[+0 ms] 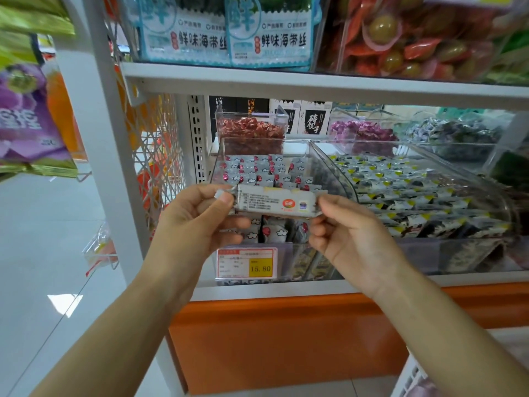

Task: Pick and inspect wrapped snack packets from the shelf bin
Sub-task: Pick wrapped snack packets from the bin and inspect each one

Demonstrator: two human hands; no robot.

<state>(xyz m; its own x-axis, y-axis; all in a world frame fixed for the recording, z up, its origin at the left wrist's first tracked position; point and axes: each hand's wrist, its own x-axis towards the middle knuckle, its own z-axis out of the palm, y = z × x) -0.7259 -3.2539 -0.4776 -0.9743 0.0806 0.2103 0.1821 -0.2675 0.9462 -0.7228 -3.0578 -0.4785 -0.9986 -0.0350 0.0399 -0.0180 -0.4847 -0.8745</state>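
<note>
A long grey-white wrapped snack packet is held level in front of the clear shelf bin, its printed back with a red round logo facing me. My left hand pinches the packet's left end between thumb and fingers. My right hand pinches its right end. Behind and below the packet, the bin holds several similar small packets with red dots and cloud marks.
A yellow and red price tag reading 15.80 sits on the bin front. A second clear bin of black and yellow packets stands to the right. Above is a white shelf edge with bagged goods. An orange base panel runs below.
</note>
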